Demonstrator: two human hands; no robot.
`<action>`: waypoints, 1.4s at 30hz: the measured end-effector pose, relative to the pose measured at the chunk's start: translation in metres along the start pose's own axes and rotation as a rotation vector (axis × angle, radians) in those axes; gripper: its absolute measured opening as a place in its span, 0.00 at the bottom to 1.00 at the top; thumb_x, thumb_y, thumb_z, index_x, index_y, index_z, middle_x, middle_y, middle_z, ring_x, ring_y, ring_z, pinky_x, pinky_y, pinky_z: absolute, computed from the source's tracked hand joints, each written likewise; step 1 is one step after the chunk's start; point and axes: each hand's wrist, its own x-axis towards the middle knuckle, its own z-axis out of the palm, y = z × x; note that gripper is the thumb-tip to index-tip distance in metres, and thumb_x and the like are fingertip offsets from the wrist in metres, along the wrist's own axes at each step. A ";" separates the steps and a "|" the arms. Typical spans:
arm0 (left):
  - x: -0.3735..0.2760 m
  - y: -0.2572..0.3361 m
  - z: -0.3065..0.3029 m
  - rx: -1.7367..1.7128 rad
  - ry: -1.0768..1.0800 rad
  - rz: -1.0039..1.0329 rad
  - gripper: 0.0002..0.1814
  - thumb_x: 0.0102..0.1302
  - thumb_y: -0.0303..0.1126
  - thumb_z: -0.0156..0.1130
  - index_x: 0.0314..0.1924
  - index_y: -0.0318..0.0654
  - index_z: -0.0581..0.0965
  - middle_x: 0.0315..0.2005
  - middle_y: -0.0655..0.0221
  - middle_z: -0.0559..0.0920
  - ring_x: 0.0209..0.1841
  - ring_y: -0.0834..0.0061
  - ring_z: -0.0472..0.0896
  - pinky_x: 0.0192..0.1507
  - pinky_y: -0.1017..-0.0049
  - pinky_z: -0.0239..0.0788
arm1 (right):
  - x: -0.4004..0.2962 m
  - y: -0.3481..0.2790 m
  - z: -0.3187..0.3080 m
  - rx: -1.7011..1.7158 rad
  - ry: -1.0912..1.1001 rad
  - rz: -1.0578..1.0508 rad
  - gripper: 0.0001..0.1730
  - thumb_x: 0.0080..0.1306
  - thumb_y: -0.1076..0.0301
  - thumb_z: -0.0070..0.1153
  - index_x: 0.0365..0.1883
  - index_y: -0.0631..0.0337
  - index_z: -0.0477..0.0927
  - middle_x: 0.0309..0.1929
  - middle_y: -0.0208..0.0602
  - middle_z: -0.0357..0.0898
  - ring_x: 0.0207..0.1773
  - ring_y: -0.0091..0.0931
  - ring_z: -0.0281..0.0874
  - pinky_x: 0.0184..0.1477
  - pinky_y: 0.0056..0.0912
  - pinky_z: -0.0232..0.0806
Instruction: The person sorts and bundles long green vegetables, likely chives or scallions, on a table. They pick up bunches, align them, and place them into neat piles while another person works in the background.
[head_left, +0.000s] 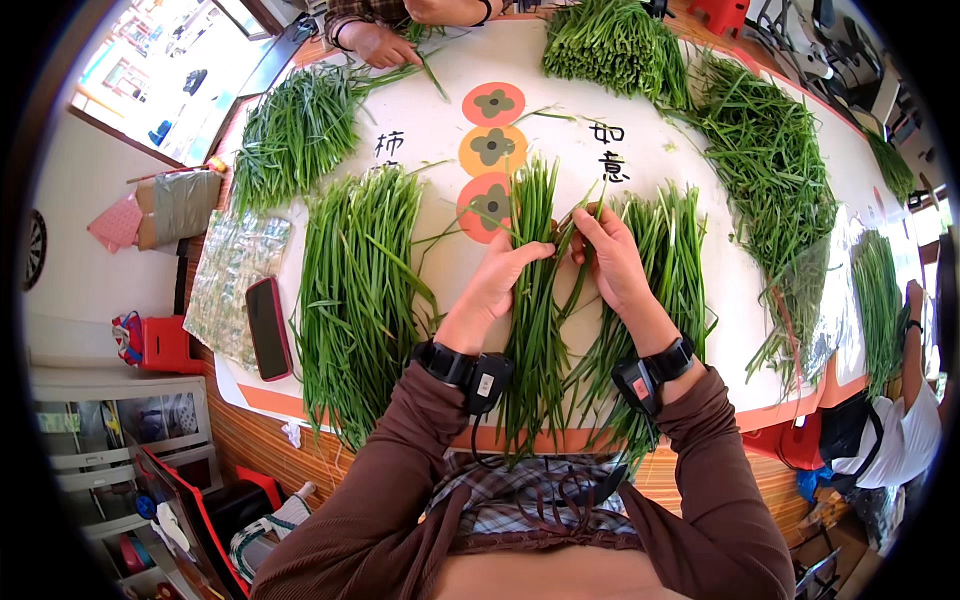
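Observation:
My left hand (504, 279) is closed around a bundle of long green leaves (534, 322), likely garlic chives, held roughly upright above the table edge. Just right of it, my right hand (611, 255) pinches a few single blades between thumb and fingers. A thick pile of the same greens (360, 300) lies left of my left hand, its pale ends pointing away from me. Another pile (667, 255) lies under and beyond my right forearm. Both wrists wear black straps with small boxes.
The printed tabletop (450, 67) bears more greens: a left heap (296, 135), a stacked bunch (607, 49) at the back and a loose heap (772, 142) at right. A phone (268, 328) lies at left. One person's hand (379, 46) works opposite; another person (900, 427) is at far right.

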 end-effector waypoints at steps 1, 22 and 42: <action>0.000 0.000 0.000 -0.003 0.018 -0.001 0.17 0.55 0.22 0.57 0.47 0.33 0.72 0.35 0.68 0.78 0.36 0.77 0.77 0.37 0.77 0.70 | 0.000 0.000 0.000 -0.003 0.003 0.000 0.08 0.65 0.64 0.52 0.34 0.58 0.71 0.22 0.22 0.66 0.24 0.15 0.61 0.28 0.17 0.56; 0.001 0.001 -0.001 -0.081 0.116 -0.003 0.09 0.56 0.26 0.59 0.37 0.33 0.75 0.26 0.70 0.78 0.25 0.79 0.77 0.26 0.80 0.70 | 0.001 -0.001 0.000 0.189 0.144 -0.036 0.11 0.71 0.60 0.41 0.38 0.58 0.66 0.21 0.26 0.65 0.22 0.21 0.63 0.27 0.24 0.58; -0.003 0.002 0.003 0.124 -0.109 0.096 0.15 0.63 0.34 0.57 0.47 0.35 0.71 0.39 0.67 0.78 0.40 0.76 0.77 0.42 0.76 0.69 | -0.003 -0.008 0.007 0.277 0.174 0.053 0.10 0.69 0.63 0.43 0.37 0.61 0.69 0.23 0.29 0.67 0.26 0.23 0.67 0.29 0.31 0.65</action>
